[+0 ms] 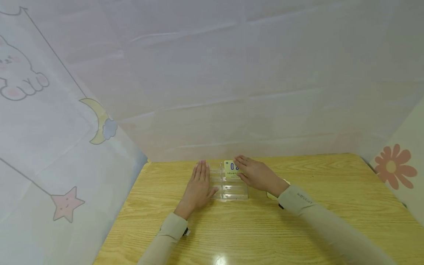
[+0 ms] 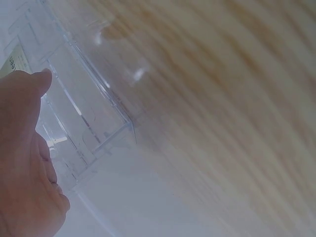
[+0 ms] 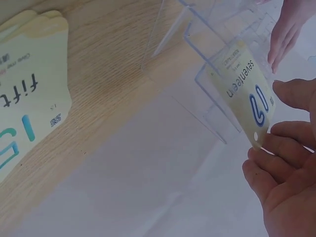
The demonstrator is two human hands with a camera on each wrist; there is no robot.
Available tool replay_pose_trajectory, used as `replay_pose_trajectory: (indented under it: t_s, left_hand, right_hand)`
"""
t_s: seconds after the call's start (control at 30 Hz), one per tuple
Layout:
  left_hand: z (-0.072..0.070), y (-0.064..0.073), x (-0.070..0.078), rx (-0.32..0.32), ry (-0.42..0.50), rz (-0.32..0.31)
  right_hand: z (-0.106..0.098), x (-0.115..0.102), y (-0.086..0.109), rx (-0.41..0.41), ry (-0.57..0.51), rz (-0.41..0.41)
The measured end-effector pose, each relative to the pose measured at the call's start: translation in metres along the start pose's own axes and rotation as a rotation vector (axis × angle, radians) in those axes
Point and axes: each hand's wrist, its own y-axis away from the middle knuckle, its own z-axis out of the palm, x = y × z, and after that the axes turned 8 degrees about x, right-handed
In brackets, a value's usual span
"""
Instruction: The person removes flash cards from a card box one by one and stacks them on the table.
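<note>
A clear plastic tiered card stand (image 1: 234, 191) is on the table between the two hands. In its right half leans a pale yellow number card (image 3: 242, 84) printed "seventeen" with a blue 17. My right hand (image 1: 260, 176) is at the card's right side, its fingertips close to the upper corner and the thumb (image 3: 294, 94) apart from them. Fingers extended, my left hand (image 1: 198, 189) lies along the left side of the stand, covering part of it. In the left wrist view, that thumb (image 2: 42, 81) reaches over the clear tiers.
To the right, partly under the right wrist, lies a stack of similar cards (image 3: 37, 89), the top one reading "fift..." and 15. The wooden table (image 1: 212, 228) ends at a pale cloth backdrop (image 1: 212, 92) close behind the stand.
</note>
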Motion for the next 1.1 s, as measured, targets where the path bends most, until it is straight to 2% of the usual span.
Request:
replay_pose_trajectory:
  t_s: [0.47, 0.8, 1.1]
  left_hand:
    - [0.001, 0.001, 0.001, 0.008, 0.003, -0.007]
    - [0.002, 0.000, 0.001, 0.002, -0.009, -0.005]
    - [0.001, -0.001, 0.002, 0.024, -0.033, 0.004]
  right_hand:
    - [0.009, 0.001, 0.003, 0.021, 0.057, -0.027]
    - [0.013, 0.003, 0.003, 0.038, 0.046, -0.030]
    - [0.017, 0.004, 0.003, 0.029, 0.033, -0.021]
